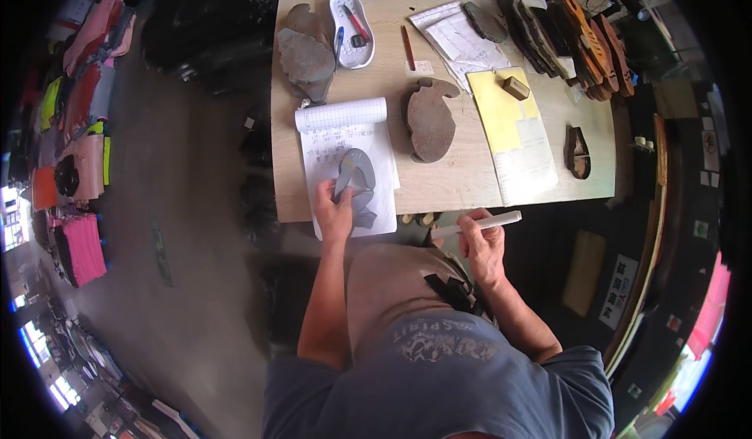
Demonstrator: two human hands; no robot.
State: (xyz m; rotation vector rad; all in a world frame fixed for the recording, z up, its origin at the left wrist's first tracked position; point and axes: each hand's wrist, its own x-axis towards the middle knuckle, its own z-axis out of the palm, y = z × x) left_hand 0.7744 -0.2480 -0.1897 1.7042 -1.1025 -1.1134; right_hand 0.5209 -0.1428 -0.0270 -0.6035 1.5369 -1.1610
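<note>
My left hand [334,218] is closed on a flat grey cut-out piece [359,159], pinching its strip between thumb and fingers. The piece has a rounded, looped outline, and more grey material hangs below the fingers. It lies over a notepad [382,137] with handwriting and a rolled-back top sheet. Just off the table's front edge, my right hand [484,252] grips a white marker pen [503,220], one end pointing right and the other toward my lap.
On the wooden table [470,184] sit a brown sole-shaped block [431,122], grey shapes [304,54], a white tray [343,12] with pens, a yellow-and-white sheet [501,118], a red pencil [408,47] and a dark metal cutting die [578,153]. Stacked sole-shaped pieces [595,43] stand far right.
</note>
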